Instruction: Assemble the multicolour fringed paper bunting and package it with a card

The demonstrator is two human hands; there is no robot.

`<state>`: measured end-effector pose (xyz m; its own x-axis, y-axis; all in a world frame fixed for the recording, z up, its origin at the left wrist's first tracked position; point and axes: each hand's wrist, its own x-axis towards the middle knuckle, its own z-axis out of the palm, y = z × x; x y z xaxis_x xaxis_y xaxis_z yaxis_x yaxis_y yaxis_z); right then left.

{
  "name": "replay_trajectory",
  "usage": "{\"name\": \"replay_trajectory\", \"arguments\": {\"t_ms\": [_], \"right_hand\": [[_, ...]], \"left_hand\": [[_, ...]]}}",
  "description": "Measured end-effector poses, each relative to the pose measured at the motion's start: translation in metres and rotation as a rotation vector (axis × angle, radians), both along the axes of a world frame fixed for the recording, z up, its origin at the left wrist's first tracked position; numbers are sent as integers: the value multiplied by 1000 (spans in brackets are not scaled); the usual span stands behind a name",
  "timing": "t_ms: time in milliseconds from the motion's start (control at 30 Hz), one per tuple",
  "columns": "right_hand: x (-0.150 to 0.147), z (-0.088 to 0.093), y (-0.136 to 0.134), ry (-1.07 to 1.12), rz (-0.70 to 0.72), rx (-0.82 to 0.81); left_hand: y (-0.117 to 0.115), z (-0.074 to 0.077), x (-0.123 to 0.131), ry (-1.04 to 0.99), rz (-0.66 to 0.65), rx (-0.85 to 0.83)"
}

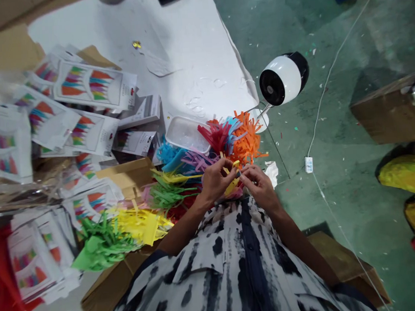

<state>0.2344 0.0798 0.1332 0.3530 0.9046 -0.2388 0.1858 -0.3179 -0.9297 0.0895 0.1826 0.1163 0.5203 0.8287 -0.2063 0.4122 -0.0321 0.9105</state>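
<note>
My left hand (pixel 216 177) is closed in a pinch, with a small yellow paper piece (pixel 235 164) sticking up from its fingertips. Facing it, my right hand (pixel 260 184) has its thumb and finger pressed together; what they hold is too small to make out. Just beyond the hands lie fringed paper tassels: a red tassel (pixel 216 135), an orange tassel (pixel 247 141) and a purple tassel (pixel 199 161). Left of my left hand are a green tassel (pixel 167 193) and a bright yellow tassel (pixel 141 225). Some yellow paper shows beneath the fingers.
A white plastic tray (pixel 187 134) sits on the white-covered table (pixel 201 48). Printed packages (pixel 87 85) pile up on the left. A black-and-white fan (pixel 283 79) stands by the table's right edge. Cardboard boxes (pixel 387 111) and a white cable (pixel 322 106) are at the right.
</note>
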Motion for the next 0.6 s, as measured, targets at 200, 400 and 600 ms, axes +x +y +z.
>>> {"name": "replay_trajectory", "arguments": {"t_ms": [200,400,600], "right_hand": [[-1,-8,0,8,-59,-52],[-3,-12,3,27,-114,-75],[-1,-8,3,-1,-72,-39]], "left_hand": [[-8,-1,0,78,-76,199],[-14,0,0,136,-139,422],[-15,-3,-4,136,-249,563]]}}
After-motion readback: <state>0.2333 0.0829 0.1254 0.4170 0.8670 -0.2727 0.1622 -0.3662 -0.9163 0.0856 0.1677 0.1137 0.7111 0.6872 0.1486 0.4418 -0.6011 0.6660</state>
